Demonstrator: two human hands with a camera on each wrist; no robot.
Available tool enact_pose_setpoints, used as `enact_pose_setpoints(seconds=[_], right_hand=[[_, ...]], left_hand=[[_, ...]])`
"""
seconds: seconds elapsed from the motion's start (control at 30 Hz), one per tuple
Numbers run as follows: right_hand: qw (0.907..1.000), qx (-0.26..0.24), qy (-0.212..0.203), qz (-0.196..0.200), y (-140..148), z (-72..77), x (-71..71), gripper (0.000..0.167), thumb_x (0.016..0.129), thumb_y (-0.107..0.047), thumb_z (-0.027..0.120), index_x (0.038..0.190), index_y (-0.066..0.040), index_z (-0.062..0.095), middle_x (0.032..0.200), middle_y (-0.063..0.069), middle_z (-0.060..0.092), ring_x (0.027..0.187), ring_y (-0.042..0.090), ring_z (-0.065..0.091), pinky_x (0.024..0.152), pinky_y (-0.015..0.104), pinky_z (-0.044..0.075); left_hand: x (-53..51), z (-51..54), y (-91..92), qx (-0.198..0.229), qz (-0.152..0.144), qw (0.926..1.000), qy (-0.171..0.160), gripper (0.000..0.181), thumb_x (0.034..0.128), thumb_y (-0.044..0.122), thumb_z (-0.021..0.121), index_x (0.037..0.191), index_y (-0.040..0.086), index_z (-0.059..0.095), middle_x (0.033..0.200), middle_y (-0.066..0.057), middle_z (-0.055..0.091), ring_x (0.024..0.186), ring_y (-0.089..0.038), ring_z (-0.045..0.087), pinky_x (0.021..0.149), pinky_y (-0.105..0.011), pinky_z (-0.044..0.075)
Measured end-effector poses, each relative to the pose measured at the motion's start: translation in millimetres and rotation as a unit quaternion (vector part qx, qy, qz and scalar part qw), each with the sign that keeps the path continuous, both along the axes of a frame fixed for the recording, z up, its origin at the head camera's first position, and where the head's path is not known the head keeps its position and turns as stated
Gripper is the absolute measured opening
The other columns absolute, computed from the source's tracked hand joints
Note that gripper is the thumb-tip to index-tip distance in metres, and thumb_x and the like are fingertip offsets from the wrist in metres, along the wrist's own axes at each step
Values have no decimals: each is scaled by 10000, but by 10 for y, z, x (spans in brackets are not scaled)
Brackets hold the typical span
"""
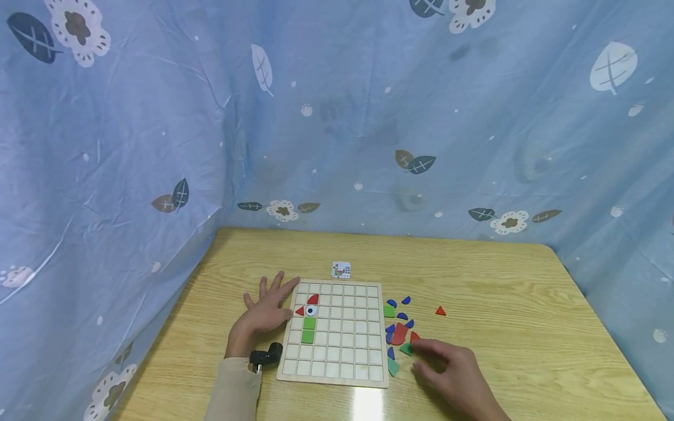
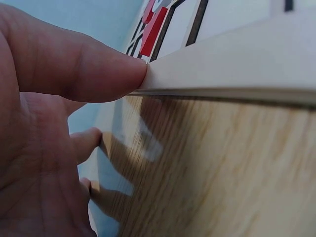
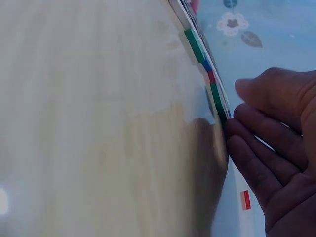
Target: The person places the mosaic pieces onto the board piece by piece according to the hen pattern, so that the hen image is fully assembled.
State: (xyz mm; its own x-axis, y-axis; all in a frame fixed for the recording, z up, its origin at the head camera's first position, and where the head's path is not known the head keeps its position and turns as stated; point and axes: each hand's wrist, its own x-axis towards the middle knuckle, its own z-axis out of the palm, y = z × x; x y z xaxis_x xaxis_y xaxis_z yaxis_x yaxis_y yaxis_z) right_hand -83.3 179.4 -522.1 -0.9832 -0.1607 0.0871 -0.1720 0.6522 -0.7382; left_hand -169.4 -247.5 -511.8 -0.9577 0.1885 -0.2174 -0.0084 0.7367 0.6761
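My left hand (image 1: 265, 314) rests at the left side of a wooden grid board (image 1: 333, 382), fingers spread on the table. Its thumb touches the board's edge in the left wrist view. On the board lie a red quarter-circle (image 1: 313, 299), a red triangle (image 1: 300, 311), a white eye tile (image 1: 312, 311) and two green squares (image 1: 308, 330), in the left columns. Right of the board, my right hand (image 1: 454, 369) reaches low over loose pieces. Its fingertips are at a green piece (image 1: 406, 349), thumb held apart. Contact with that piece is hard to tell.
Several blue half-round pieces (image 1: 402, 316), red pieces (image 1: 399, 334), a green square (image 1: 389, 311) and a green piece (image 1: 393, 366) lie along the board's right edge. A red triangle (image 1: 440, 311) lies farther right. Behind the board is a small pattern card (image 1: 341, 269). Blue curtains surround the table.
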Motion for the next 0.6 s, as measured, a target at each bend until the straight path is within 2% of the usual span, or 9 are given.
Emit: enact_pose_setpoints(seconds=[0.17,0.37,0.6], right_hand=[[9988,217,448,12,-89,-28,-68,383,837,-86,935,1186,-223,854,1152,-149,832,1139,112,780,1005,363,633],[9946,257,963,286,-171,-57,-114,425,783,3,931,1140,-215,859,1168,-160,828,1159,125,784,1003,382,640],[9951,273,924,220,-227,-80,-128,474,759,47,936,1154,-204,859,1145,-184,826,1174,127,780,1023,391,632]], left_hand=[[4,4,0,21,6,10000,11,882,898,84,603,1734,216,356,1847,-206,6,1650,-537,-230,1119,-869,-268],[14,0,12,5,37,10000,50,887,888,81,610,1730,222,368,1848,-205,21,1655,-537,-216,1127,-872,-250],[14,5,21,0,54,10000,62,887,884,77,608,1728,219,373,1847,-206,24,1655,-540,-213,1125,-873,-251]])
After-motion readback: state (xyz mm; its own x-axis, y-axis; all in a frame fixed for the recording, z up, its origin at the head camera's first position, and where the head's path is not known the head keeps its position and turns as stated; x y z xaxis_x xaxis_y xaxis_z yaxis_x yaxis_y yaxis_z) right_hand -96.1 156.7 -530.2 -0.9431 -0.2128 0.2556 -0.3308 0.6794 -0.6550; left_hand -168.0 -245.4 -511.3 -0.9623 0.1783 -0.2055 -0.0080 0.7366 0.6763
